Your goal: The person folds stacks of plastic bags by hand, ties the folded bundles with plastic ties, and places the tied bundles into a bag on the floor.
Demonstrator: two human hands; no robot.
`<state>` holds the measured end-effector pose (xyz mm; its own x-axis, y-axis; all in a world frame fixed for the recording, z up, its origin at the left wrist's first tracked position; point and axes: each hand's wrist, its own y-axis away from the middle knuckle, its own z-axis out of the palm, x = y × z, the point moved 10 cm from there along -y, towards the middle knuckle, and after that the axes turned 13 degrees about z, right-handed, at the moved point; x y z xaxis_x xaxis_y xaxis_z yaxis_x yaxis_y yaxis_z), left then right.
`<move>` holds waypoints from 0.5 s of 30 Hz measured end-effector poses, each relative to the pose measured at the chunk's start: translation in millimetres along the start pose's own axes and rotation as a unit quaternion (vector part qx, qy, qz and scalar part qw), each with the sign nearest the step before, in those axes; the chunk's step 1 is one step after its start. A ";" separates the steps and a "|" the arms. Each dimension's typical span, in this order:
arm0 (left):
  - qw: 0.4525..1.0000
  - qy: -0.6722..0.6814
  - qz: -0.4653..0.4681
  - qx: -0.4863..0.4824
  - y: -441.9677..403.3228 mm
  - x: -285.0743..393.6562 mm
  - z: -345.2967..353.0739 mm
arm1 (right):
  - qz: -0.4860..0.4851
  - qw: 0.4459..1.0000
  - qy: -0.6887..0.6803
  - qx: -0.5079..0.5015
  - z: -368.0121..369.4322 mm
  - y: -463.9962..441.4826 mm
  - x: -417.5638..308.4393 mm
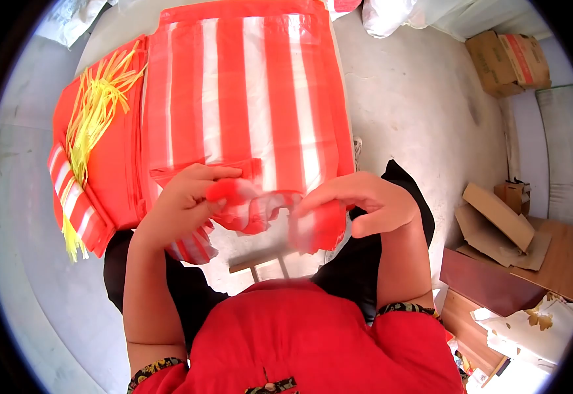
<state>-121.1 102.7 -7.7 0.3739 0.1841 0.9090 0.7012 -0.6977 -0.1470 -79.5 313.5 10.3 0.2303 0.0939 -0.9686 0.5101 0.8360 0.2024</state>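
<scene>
A stack of red-and-white striped plastic bags (228,92) lies flat in front of me, its near edge crumpled and hanging over my lap. My left hand (188,200) is closed at that near edge, thumb and fingers pinching a bunched part of a striped plastic bag (253,213). Over the right end of the loose edge is my right hand (372,202), palm down, with its fingers stretched out and the thumb apart. Its fingertips are blurred against the plastic, so contact there is unclear.
To the left lies a folded red pile (119,157) with yellow plastic strips (99,108) and a striped roll (79,200) on it. Cardboard boxes (506,62) stand at the far right. An opened carton (496,223) rests on a brown wooden surface (562,243) nearer me.
</scene>
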 end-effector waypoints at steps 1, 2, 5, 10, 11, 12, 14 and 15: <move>0.997 -0.056 0.051 -0.027 -3.9 11.0 4.5 | 0.001 1.000 -0.029 0.008 -2.5 -4.2 0.5; 0.995 -0.074 0.059 -0.036 -4.6 13.4 7.4 | 0.001 0.998 -0.057 0.016 -4.1 -9.9 1.8; 0.989 -0.116 0.073 -0.051 -1.1 17.9 9.4 | 0.019 0.991 -0.082 0.107 -18.6 -27.3 10.5; 0.986 -0.130 0.085 -0.058 1.1 13.1 10.7 | 0.145 0.957 -0.101 0.229 -27.5 -48.3 16.3; 0.986 -0.129 0.092 -0.053 0.2 16.5 10.1 | 0.132 0.959 -0.107 0.226 -27.7 -53.7 16.2; 0.986 -0.127 0.097 -0.047 -1.8 21.2 9.7 | 0.120 0.960 -0.117 0.225 -27.7 -58.5 14.9; 0.985 -0.130 0.111 -0.040 -2.9 25.2 10.1 | 0.097 0.960 -0.138 0.223 -27.6 -68.0 12.0; 0.983 -0.134 0.120 -0.038 -2.9 24.2 11.8 | 0.107 0.960 -0.135 0.223 -27.1 -72.0 13.0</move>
<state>-107.0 117.4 10.2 0.6769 0.1763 0.7147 0.5293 -0.7913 -0.3061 -135.7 269.2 -20.8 0.5447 0.0443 -0.8375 0.7168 0.4938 0.4923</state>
